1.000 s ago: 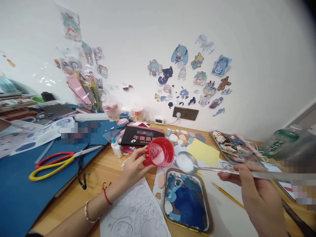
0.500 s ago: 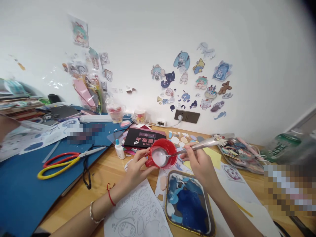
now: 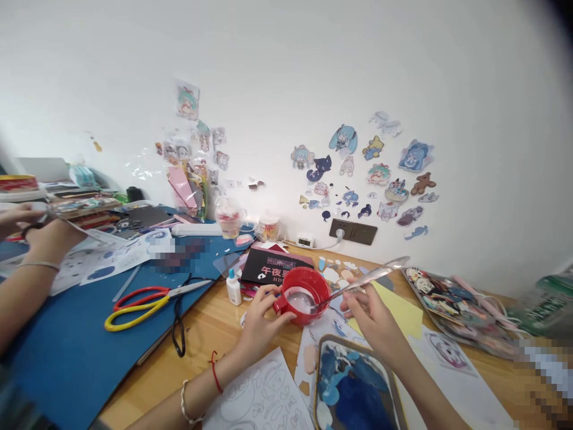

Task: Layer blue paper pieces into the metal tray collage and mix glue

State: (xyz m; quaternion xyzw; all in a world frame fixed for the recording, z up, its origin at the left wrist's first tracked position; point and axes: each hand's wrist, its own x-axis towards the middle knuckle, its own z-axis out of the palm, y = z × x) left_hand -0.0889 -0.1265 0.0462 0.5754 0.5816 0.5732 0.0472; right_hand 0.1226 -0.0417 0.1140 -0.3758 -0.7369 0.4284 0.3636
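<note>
My left hand grips the handle side of a small red cup that holds white liquid, resting on the wooden desk. My right hand pinches the handle of a metal spoon, whose bowl dips into the cup. A gold-rimmed tray with blue paper cut-outs lies just in front of both hands. A line-drawing sheet lies under my left wrist.
Red-and-yellow scissors and a black cord lie on a blue mat at left. A small glue bottle, a black booklet, a yellow paper and a sticker tray surround the cup. Another person's hands work at far left.
The spoon, held out to the right a second ago, has come into the cup. The view has tilted up and swung left, bringing the other person's hands into sight.
</note>
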